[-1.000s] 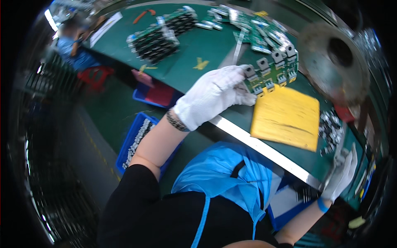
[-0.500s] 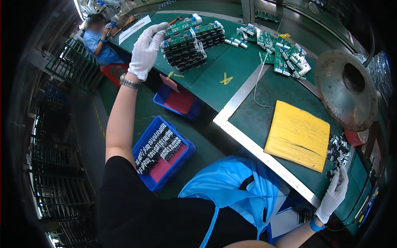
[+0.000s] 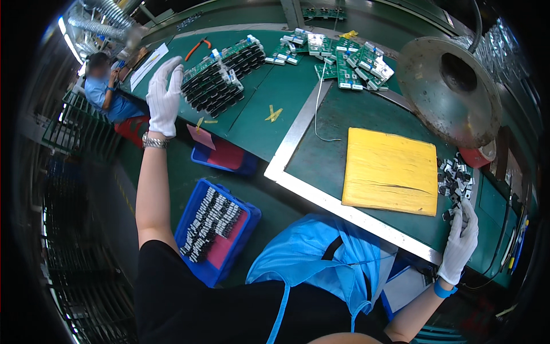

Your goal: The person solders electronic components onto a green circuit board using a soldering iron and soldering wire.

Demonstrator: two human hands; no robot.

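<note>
My left hand (image 3: 164,97), in a white glove, is raised at the far left of the bench. Its fingers are apart, beside the near-left end of a stacked row of green circuit boards (image 3: 220,74) with black parts along their undersides, and nothing shows in its grasp. At the right, my gloved right hand (image 3: 460,243) reaches its fingertips into a heap of small black-and-silver components (image 3: 456,179). Thumb and forefinger are drawn close together there; whatever is between them is too small to make out. A yellow board (image 3: 391,172) lies left of that heap.
More green boards (image 3: 352,63) lie piled at the back. A metal lamp shade (image 3: 450,92) overhangs the right side. Orange-handled pliers (image 3: 197,49) rest behind the row. A blue bin (image 3: 252,221) of parts stands below the bench. A co-worker (image 3: 103,92) sits at far left.
My left hand has come off the end of a board in the row. My right hand stays at the components, its fingertips a little deeper in the heap. The view has shifted.
</note>
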